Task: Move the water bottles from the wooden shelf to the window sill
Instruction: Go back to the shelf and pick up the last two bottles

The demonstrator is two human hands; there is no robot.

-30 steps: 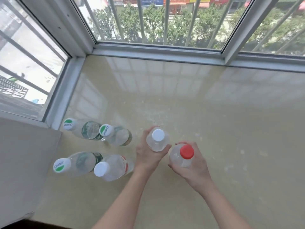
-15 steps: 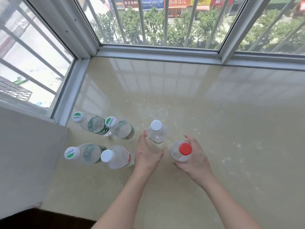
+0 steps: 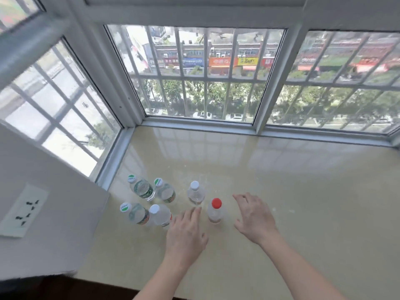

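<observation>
Left hand [image 3: 186, 232], right hand [image 3: 253, 217] let go, six bottles [image 3: 214, 213] upright on sill [image 3: 292, 187]

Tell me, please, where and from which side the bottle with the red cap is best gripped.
Probably grip the red-capped bottle round its clear body just below the cap, coming from its right with the right hand. It stands upright and that side is free; the white-capped bottle and the left hand crowd its left.

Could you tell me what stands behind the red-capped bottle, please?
A white-capped bottle stands behind the red-capped bottle, slightly to its left, on the window sill. The sill under both bottles is covered.
</observation>
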